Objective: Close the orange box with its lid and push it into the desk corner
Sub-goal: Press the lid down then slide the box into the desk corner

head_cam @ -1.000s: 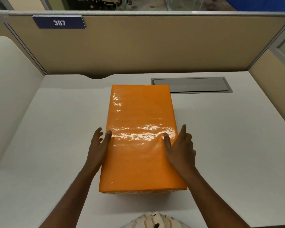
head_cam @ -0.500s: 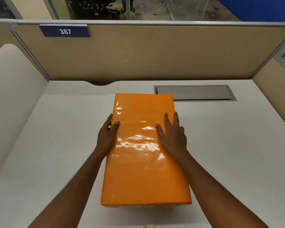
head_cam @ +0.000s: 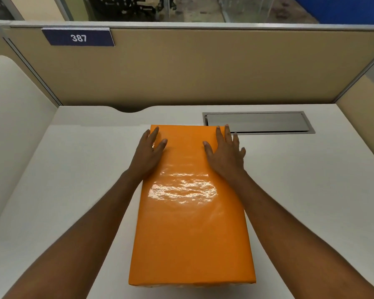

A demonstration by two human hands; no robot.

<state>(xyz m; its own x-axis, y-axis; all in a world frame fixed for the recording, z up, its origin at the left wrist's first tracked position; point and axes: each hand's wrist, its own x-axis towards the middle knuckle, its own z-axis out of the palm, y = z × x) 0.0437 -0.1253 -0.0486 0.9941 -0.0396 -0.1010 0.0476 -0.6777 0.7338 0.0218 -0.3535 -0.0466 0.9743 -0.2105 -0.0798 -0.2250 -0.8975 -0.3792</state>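
Observation:
The orange box (head_cam: 190, 223), glossy and rectangular, lies lengthwise on the white desk (head_cam: 73, 180) with its lid on top. My left hand (head_cam: 149, 152) rests flat at the lid's far left edge, thumb on top and fingers along the side. My right hand (head_cam: 225, 152) lies flat on the far right part of the lid, fingers spread and reaching the far edge. Neither hand holds anything. The box's lower walls are mostly hidden under the lid.
A grey metal cable hatch (head_cam: 257, 123) is set into the desk just right of the box's far end. Tan partition walls (head_cam: 203, 67) close off the back and both sides. A curved white panel (head_cam: 11, 126) stands on the left.
Both hands have slid from the middle of the lid up to its far end. The box has stayed roughly in place on the desk.

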